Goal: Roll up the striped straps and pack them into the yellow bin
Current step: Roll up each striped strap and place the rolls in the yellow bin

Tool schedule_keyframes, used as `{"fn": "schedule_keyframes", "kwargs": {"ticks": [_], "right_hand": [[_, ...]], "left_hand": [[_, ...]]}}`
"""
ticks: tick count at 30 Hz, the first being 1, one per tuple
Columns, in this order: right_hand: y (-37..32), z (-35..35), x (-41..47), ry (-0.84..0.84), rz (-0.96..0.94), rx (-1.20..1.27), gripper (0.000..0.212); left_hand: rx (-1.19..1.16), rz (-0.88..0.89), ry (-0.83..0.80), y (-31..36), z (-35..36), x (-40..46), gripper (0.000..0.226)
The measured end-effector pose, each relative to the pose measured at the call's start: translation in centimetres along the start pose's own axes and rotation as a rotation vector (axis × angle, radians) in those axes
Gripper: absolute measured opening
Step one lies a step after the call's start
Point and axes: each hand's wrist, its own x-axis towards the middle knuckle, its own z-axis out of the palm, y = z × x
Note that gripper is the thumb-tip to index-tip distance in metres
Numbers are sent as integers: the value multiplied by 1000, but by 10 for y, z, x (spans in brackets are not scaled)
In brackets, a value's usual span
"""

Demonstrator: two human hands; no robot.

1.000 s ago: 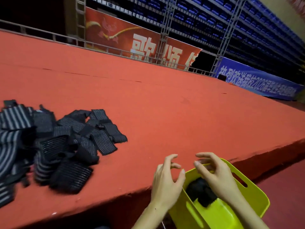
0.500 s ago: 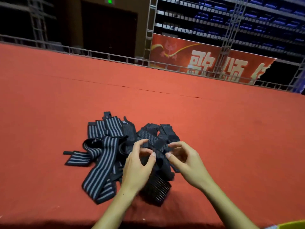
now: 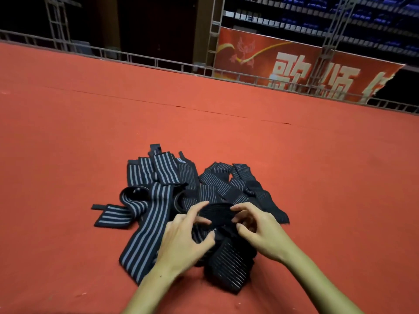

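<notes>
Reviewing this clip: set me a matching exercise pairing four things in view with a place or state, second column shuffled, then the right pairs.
Things:
1. left hand
2. right hand
3. wide-striped strap
4. banner

Places or states:
A. behind the railing
B. lying flat, left of both hands
C. gripping the dark strap's right side
D. gripping the dark strap's left side

Pairs: 1-D, 2-C, 3-B, 4-A

A: What is the surface here?
B: A wide red carpet (image 3: 226, 137), with a thin seam running across at twelve o'clock.
A: And behind it?
B: A metal railing (image 3: 140, 58) along the far edge, a red banner (image 3: 301, 64) with pale characters at one o'clock, and blue seats (image 3: 362, 12) above it.
</notes>
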Motion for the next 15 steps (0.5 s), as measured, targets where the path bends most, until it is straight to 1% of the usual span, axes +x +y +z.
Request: {"fn": "schedule_keyframes", "kwargs": {"ticks": [3, 5, 7, 11, 13, 15], "right_hand": [[8, -5, -5, -61, -18, -127, 50], [14, -7, -8, -74, -23, -216, 54], [18, -6, -10, -75, -31, -265, 54], [25, 5, -7, -56, -60, -360, 59], [27, 5, -4, 9, -33, -314, 57], [25, 0, -4, 116, -19, -146, 52]], "left_hand": [[139, 57, -31, -3, 13, 2, 84], [218, 80, -53, -3, 19, 3, 88], [263, 85, -57, -3, 22, 5, 87], [236, 65, 0, -2, 21, 6, 78], [214, 55, 17, 2, 19, 6, 76], [176, 63, 31, 11, 17, 7, 76]]}}
